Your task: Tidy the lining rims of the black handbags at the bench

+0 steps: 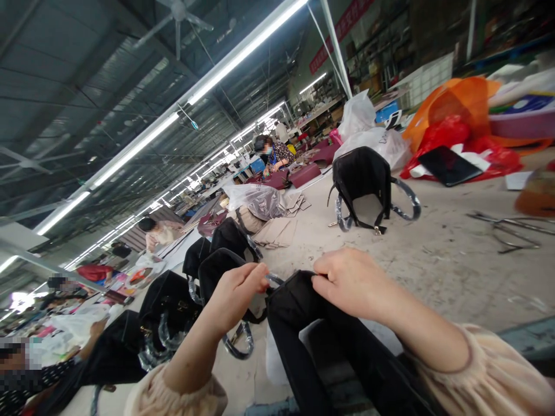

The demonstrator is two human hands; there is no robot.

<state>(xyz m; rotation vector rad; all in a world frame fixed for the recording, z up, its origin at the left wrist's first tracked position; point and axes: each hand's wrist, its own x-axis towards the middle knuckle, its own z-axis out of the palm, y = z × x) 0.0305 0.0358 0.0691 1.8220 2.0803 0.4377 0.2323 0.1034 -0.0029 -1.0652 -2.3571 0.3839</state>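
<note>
A black fabric bag [297, 292] is in front of me at the table's near edge, its opening towards me. My right hand [351, 283] is closed around the bag's upper edge, thumb and fingers pressed together on the cloth. At the bag's left corner, my left hand [236, 294] is closed in a pinch; its fingertips partly hide what they grip. Beyond my hands, another black bag [362, 167] stands on the table, with plastic-wrapped handles [407, 199] hanging at its sides.
Several more black bags [169, 303] stand in a row to the left. Scissors [511, 225] and a dark tablet [451, 164] lie on the right of the table [437, 254]. Beige panels [275, 232] lie farther back. A co-worker [277, 153] works with maroon pieces beyond.
</note>
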